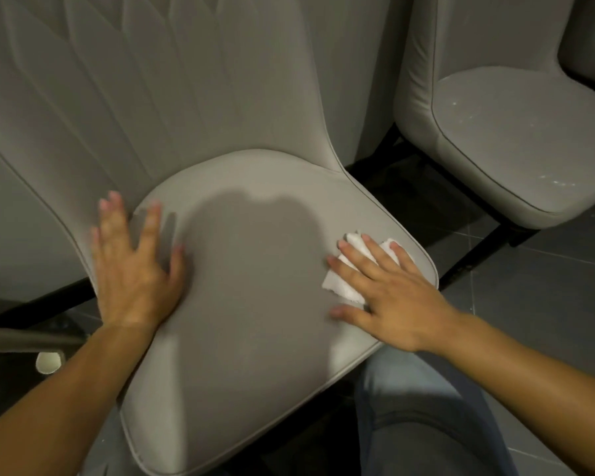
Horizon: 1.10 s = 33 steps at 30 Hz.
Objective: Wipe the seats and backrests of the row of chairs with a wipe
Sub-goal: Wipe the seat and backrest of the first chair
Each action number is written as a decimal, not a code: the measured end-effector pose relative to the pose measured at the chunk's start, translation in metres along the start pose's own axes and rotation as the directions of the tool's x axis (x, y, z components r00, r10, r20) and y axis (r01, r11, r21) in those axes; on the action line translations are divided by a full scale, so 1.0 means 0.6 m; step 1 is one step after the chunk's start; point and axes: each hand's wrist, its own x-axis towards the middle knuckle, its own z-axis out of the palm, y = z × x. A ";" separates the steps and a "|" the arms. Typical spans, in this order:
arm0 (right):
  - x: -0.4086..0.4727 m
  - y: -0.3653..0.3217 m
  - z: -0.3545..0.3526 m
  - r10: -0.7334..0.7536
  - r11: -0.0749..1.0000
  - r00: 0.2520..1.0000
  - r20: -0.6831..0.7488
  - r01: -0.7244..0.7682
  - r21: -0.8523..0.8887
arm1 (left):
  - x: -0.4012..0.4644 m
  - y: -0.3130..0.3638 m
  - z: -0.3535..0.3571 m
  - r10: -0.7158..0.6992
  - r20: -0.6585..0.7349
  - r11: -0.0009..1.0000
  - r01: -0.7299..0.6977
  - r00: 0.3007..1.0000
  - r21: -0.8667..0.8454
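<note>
The right hand (389,286) presses a white wipe (349,269) flat, fingers straight, near the seat's (248,304) right edge. The left hand (131,266) lies flat at the left edge, holding nothing.

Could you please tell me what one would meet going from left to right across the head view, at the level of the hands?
Left hand flat on the near chair's seat → the bare middle of that seat → white wipe → right hand pressing it → dark tiled floor.

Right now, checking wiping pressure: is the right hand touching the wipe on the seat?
Touching. The head view shows the right hand with straight fingers spread flat over the white wipe on the seat.
</note>
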 end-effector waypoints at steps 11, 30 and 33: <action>0.239 0.038 -0.053 0.075 0.996 0.996 0.049 -0.077 0.036 | 0.029 -0.018 0.016 0.113 0.487 0.977 -0.186 0.866 0.102; -0.089 -0.225 0.072 -0.351 0.927 0.901 -0.254 0.374 0.043 | 0.028 -0.021 0.028 0.042 0.532 0.979 -0.141 0.846 0.147; -0.052 -0.144 0.041 -0.178 0.984 0.969 -0.173 0.174 -0.035 | 0.024 -0.020 0.028 0.019 0.487 0.981 -0.110 0.873 0.160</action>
